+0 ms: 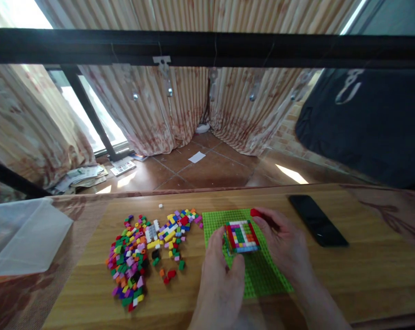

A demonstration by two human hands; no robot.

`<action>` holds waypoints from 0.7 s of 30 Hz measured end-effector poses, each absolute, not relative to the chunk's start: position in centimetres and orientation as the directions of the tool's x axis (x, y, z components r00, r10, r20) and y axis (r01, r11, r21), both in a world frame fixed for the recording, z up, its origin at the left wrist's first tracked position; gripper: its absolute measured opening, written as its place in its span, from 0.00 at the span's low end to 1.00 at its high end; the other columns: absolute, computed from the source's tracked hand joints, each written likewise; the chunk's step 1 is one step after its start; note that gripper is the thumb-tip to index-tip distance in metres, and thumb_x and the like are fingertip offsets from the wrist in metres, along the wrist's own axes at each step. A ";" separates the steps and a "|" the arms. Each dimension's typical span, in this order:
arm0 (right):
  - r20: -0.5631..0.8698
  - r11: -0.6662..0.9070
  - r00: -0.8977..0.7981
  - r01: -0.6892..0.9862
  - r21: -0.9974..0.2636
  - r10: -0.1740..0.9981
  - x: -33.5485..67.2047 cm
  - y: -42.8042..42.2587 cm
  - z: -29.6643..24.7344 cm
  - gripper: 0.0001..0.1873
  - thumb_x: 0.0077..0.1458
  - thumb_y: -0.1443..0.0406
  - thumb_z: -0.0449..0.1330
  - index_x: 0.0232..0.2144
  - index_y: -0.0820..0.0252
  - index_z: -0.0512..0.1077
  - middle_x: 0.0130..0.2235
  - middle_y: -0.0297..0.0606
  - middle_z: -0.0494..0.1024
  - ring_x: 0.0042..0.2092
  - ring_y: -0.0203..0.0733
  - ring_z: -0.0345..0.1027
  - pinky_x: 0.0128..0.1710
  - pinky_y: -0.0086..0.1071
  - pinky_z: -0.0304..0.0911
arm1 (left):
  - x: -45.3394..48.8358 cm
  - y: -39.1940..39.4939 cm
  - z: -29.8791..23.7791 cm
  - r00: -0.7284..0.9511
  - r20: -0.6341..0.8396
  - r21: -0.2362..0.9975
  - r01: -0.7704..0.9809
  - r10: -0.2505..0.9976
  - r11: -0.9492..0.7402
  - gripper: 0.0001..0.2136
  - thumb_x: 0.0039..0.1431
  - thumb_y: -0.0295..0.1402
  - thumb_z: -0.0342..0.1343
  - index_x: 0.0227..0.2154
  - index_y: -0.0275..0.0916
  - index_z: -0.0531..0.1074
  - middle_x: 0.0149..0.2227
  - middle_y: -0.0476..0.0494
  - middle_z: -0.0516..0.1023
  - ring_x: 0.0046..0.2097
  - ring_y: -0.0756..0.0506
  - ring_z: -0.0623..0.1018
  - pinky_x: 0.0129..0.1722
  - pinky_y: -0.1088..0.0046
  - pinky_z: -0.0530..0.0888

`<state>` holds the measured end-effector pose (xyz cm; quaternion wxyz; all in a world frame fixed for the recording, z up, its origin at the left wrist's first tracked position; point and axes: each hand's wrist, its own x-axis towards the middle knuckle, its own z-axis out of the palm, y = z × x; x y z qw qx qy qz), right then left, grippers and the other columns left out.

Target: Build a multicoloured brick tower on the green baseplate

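Note:
A small square structure of coloured toy bricks stands on a green studded baseplate. Its top shows white, red, green, purple and orange pieces. My left hand is curled around the structure's left side, with the thumb by its front corner. Between the thumb and fingertips of my right hand is a red toy brick. That brick is just beyond the structure's far right corner, over the baseplate. Part of the structure's left side is hidden by my left fingers.
Loose bricks of many colours lie in a heap on the wooden table, left of the baseplate. A black phone lies at the right. A translucent plastic container is at the far left. A dark bar crosses above.

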<state>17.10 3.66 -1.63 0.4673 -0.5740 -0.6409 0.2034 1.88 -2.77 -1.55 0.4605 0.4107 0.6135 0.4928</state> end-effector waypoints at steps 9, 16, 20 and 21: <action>0.400 0.363 -0.081 0.608 -0.706 0.913 16.7 3.8 -1.1 0.12 0.62 0.59 0.54 0.42 0.56 0.74 0.41 0.41 0.78 0.44 0.44 0.72 0.46 0.39 0.69 | 2.5 -1.9 -2.0 -0.217 -0.147 0.985 0.053 0.965 0.162 0.23 0.51 0.27 0.58 0.53 0.39 0.69 0.51 0.37 0.76 0.53 0.40 0.75 0.52 0.62 0.71; 0.403 0.325 -0.001 0.592 -0.738 0.915 17.7 4.1 -1.4 0.12 0.62 0.59 0.54 0.42 0.58 0.74 0.42 0.42 0.77 0.43 0.43 0.72 0.45 0.38 0.69 | 2.4 -2.1 -1.5 -0.193 -0.167 0.983 0.048 0.967 0.179 0.23 0.51 0.27 0.58 0.52 0.39 0.70 0.50 0.37 0.76 0.53 0.39 0.74 0.53 0.62 0.71; 0.372 0.329 -0.058 0.606 -0.724 0.926 17.4 4.0 -1.6 0.13 0.63 0.60 0.53 0.44 0.57 0.74 0.43 0.41 0.78 0.45 0.43 0.72 0.48 0.39 0.68 | 2.3 -2.1 -1.5 -0.176 -0.167 0.981 0.073 0.970 0.182 0.23 0.52 0.28 0.56 0.54 0.39 0.68 0.52 0.37 0.75 0.55 0.39 0.73 0.55 0.60 0.69; 0.374 0.337 -0.071 0.610 -0.717 0.925 17.3 4.0 -1.6 0.13 0.63 0.60 0.53 0.44 0.57 0.75 0.43 0.41 0.78 0.46 0.44 0.72 0.48 0.39 0.68 | 2.3 -2.1 -1.7 -0.176 -0.161 0.980 0.086 0.971 0.178 0.24 0.52 0.28 0.56 0.54 0.39 0.68 0.52 0.36 0.75 0.56 0.39 0.72 0.55 0.60 0.69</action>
